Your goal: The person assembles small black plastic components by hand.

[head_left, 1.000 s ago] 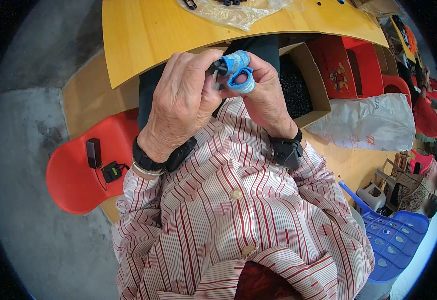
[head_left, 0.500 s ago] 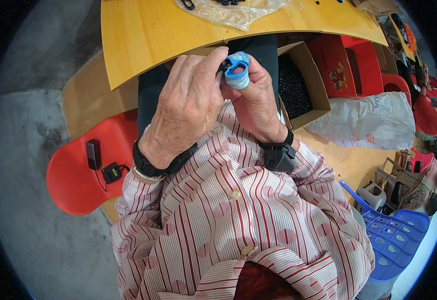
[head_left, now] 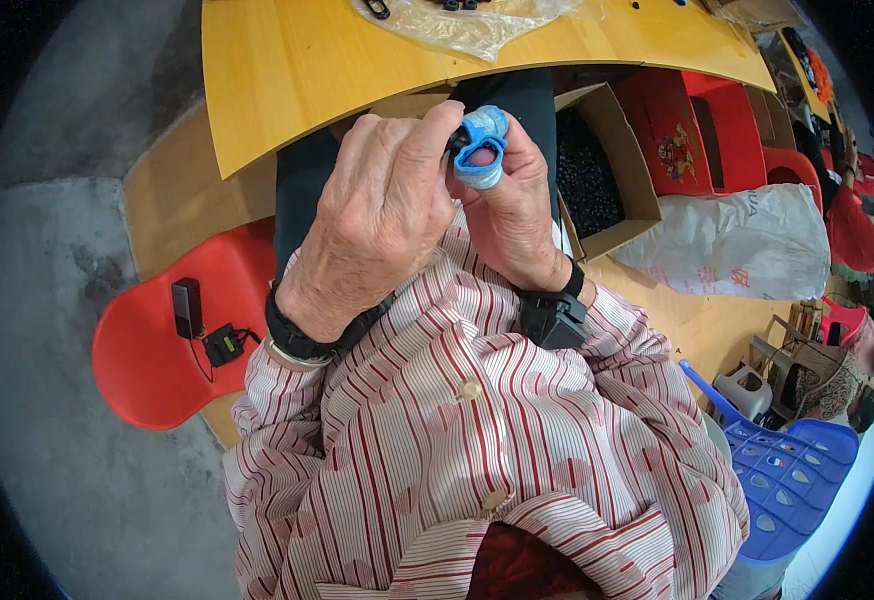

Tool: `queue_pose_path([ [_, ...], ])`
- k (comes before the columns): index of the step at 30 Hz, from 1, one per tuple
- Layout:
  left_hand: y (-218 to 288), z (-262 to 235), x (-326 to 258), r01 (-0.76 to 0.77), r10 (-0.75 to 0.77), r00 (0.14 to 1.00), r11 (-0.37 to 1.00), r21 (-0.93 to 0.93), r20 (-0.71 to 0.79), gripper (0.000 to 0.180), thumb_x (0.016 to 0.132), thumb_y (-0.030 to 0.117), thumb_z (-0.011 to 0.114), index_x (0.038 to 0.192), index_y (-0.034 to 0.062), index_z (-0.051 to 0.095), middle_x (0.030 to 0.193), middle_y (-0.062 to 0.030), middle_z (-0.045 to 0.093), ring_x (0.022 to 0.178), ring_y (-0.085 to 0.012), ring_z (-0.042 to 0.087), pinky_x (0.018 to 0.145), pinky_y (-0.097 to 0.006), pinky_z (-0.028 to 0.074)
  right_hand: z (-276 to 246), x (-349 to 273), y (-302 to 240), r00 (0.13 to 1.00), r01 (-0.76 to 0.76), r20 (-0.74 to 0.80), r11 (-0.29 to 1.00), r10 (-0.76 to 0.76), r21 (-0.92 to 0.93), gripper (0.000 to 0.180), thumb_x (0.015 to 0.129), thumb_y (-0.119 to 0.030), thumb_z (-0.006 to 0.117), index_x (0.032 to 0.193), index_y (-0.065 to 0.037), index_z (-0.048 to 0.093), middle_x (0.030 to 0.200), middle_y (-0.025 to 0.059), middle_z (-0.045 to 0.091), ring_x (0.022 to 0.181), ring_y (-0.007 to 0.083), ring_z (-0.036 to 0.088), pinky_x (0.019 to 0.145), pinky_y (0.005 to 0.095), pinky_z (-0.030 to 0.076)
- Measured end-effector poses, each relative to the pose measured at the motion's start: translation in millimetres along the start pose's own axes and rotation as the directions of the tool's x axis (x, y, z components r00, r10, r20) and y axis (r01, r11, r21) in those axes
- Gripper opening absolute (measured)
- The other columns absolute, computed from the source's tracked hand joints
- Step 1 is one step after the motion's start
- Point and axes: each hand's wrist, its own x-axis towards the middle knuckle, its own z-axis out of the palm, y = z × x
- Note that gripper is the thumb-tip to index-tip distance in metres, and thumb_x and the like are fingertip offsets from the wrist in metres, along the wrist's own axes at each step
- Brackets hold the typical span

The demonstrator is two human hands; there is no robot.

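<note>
My left hand [head_left: 382,215] and my right hand [head_left: 512,215] are raised together in front of my chest, below the edge of the yellow wooden table [head_left: 297,70]. Between their fingertips they pinch a small dark part [head_left: 454,148], mostly hidden. Blue protective wraps [head_left: 481,150] cover the tips of my right thumb and finger. Both wrists carry black bands, and the sleeves of my red-and-white striped shirt [head_left: 477,440] fill the lower picture.
A cardboard box [head_left: 607,150] of small black parts stands to the right of my hands. A clear plastic bag [head_left: 457,25] lies on the table. Red stool [head_left: 157,340] with a black charger on the left; white sack [head_left: 737,245], red stools and a blue stool [head_left: 787,490] on the right.
Both hands have stayed together and shifted slightly; the blue-wrapped fingertips have turned a little around the small part.
</note>
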Motion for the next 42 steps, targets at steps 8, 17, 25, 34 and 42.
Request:
queue_pose_path([
  [8,-2.4,5.3,0.0,-0.077,0.078,0.996,0.997,0.028,-0.053,0.054,0.064,-0.008,0.058,0.116,-0.0055,0.046,0.091,-0.0153,0.051,0.076,-0.0300,0.052,0.069,-0.039,0.046,3.1,-2.0,4.3,0.995,0.085,-0.044,0.992,-0.089,-0.088,0.024,0.078,-0.009,0.073,0.096,-0.005,0.058,0.090,0.0014,0.063,0.082,0.0071,0.060,0.073,0.0228,0.054],
  [17,-3.3,3.0,1.0,-0.039,0.038,0.998,0.999,-0.003,-0.056,0.043,0.075,-0.005,0.052,0.118,-0.0074,0.048,0.095,-0.0184,0.055,0.075,-0.0311,0.053,0.069,-0.040,0.045,12.4,0.5,4.9,0.986,0.149,-0.051,0.978,-0.158,-0.145,0.028,0.078,-0.010,0.073,0.100,-0.004,0.056,0.092,0.0011,0.063,0.081,0.0080,0.060,0.074,0.0224,0.051],
  [25,-4.8,-6.8,-2.4,0.001,-0.015,0.994,0.992,-0.125,-0.108,0.041,0.069,-0.015,0.057,0.109,-0.0065,0.055,0.086,-0.0151,0.057,0.073,-0.0289,0.057,0.062,-0.034,0.047,10.6,-0.5,-0.7,0.991,0.136,0.022,0.973,-0.134,-0.189,0.026,0.078,-0.007,0.073,0.099,-0.001,0.059,0.090,0.0028,0.064,0.083,0.0089,0.061,0.074,0.0231,0.053],
  [34,-9.5,-14.1,-1.1,0.149,-0.199,0.977,0.888,-0.435,-0.071,0.016,0.080,-0.006,0.062,0.094,0.0000,0.065,0.071,-0.0082,0.060,0.061,-0.0156,0.061,0.054,-0.024,0.047,6.4,0.6,0.7,0.983,0.156,0.132,0.950,-0.124,-0.269,0.029,0.075,-0.004,0.075,0.099,0.000,0.058,0.090,0.0008,0.060,0.083,0.0073,0.058,0.075,0.0221,0.050],
  [42,-10.7,-14.2,-4.0,0.125,-0.164,0.985,0.892,-0.433,-0.053,0.013,0.082,-0.005,0.060,0.094,-0.0004,0.064,0.073,-0.0083,0.062,0.064,-0.0138,0.063,0.055,-0.022,0.049,1.5,-0.1,-1.8,0.982,0.151,0.156,0.931,-0.104,-0.331,0.039,0.074,-0.008,0.076,0.107,-0.002,0.057,0.087,-0.0026,0.054,0.080,0.0053,0.053,0.073,0.0195,0.049],
])
